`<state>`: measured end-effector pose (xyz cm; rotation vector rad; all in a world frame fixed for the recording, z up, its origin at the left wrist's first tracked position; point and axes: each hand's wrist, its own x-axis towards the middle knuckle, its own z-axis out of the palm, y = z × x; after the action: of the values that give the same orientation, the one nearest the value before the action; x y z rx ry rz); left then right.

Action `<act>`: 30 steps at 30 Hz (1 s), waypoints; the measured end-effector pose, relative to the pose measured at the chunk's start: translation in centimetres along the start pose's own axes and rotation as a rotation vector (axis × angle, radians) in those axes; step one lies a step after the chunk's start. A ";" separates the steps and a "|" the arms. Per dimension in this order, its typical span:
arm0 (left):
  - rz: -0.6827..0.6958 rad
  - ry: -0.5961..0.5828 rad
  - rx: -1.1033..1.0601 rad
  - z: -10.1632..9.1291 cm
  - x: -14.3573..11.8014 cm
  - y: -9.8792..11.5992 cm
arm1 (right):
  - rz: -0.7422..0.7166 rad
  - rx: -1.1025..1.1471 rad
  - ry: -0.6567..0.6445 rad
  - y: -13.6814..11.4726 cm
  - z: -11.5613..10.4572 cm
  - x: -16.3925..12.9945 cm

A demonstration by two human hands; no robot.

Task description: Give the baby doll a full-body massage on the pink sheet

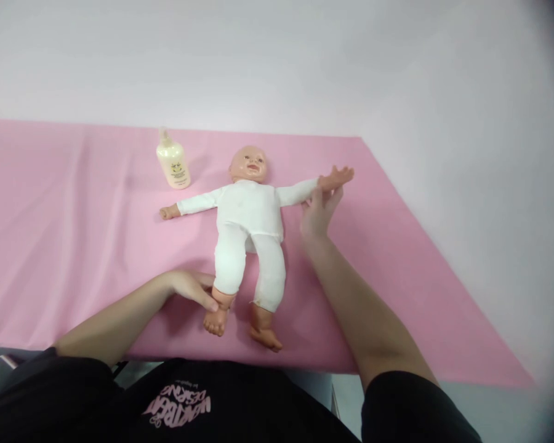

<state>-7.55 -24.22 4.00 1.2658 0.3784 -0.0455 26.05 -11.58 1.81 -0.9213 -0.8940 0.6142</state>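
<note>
Left hand (194,288) grips the doll (249,215) at its ankle; right hand (318,212) pinches its wrist; bottle (172,161) stands untouched.

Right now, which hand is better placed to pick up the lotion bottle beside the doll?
Probably the left hand. The bottle stands on the left side of the doll, while the right hand is busy at the doll's far wrist, so it would need to cross over the doll.
</note>
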 end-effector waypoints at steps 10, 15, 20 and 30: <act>-0.025 -0.080 0.005 0.4 0.0 1.0 | 0.332 0.160 0.092 6.2 -3.8 2.3; 0.090 -0.188 -0.250 -0.5 -0.1 0.7 | 0.062 0.032 -0.053 2.0 -1.1 0.6; 0.327 0.269 -0.489 -1.1 -0.1 0.8 | -0.344 -0.209 -0.207 -0.9 1.5 -2.3; 0.284 0.482 -0.690 -0.6 1.2 1.3 | -0.813 -0.695 -0.804 -2.4 2.2 -4.9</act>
<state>-6.29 -23.03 4.72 0.6196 0.5626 0.5955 21.93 -15.63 2.71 -0.7952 -2.1496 -0.0975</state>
